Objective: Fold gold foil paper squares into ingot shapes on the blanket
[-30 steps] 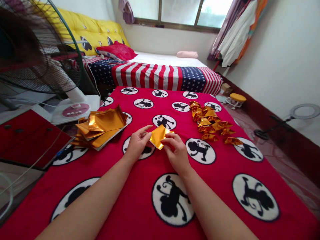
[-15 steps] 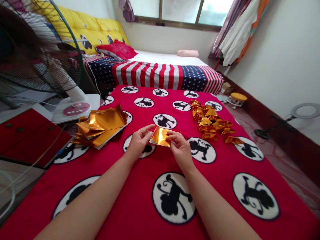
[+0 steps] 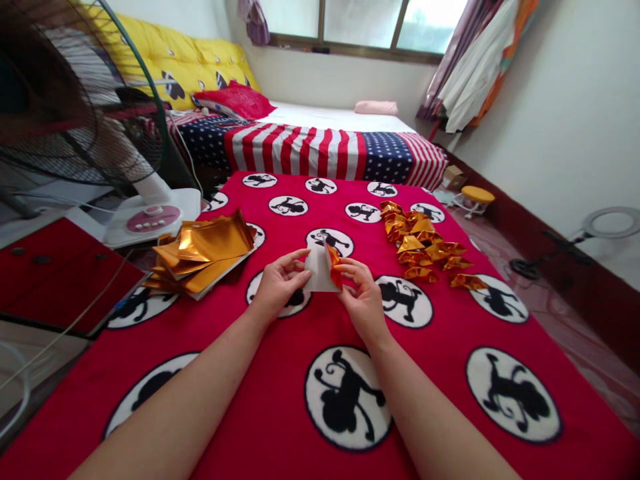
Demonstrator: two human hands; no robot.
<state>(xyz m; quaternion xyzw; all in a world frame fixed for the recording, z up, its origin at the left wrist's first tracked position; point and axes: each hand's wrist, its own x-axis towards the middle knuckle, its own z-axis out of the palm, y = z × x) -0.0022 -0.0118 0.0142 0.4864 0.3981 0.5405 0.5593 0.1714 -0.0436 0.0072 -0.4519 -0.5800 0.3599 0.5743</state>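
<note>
A small sheet of gold foil paper is held between both hands above the red cloth, its pale back facing me and its gold side showing at the right. My left hand pinches the sheet's left edge. At the right edge, the fingers of my right hand grip the lifted gold part. A loose stack of gold sheets lies to the left. Several folded gold pieces sit in a cluster on the right.
The red cloth has round monkey patterns. A fan stands at the left beside a red box. Behind are a bed and a window; a yellow stool stands at the right.
The sheet between my hands has opened out on its left, so its pale inner side shows where gold was. The gold part now stands near my right fingers. Both hands stay nearly in place.
</note>
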